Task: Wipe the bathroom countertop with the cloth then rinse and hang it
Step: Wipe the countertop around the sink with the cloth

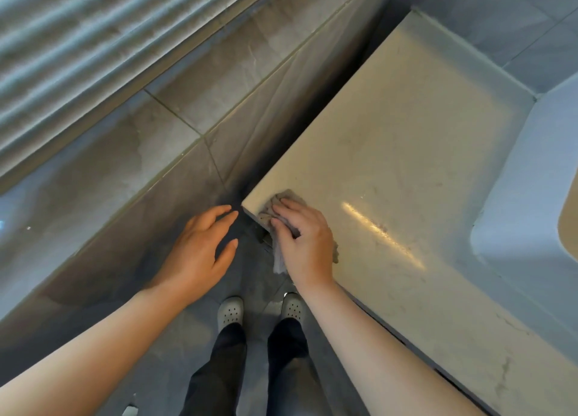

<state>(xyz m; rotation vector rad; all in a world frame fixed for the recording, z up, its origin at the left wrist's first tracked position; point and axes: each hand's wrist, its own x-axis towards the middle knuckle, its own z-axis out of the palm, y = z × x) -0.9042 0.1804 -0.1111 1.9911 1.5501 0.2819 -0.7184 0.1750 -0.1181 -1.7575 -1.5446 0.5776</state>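
A cream, marble-look countertop (394, 153) runs from the centre to the right. At its near left corner my right hand (305, 237) presses down on a crumpled grey cloth (286, 200), fingers spread over it. Part of the cloth hangs over the front edge below my hand. My left hand (200, 246) hovers just left of that corner over the floor, fingers apart and holding nothing. It does not touch the counter.
A white basin (531, 196) sits on the counter at the right edge. Grey tiled wall (219, 81) meets the counter's left side, with a ribbed panel (78, 40) at the top left. My legs and white clogs (231, 312) stand on the dark floor below.
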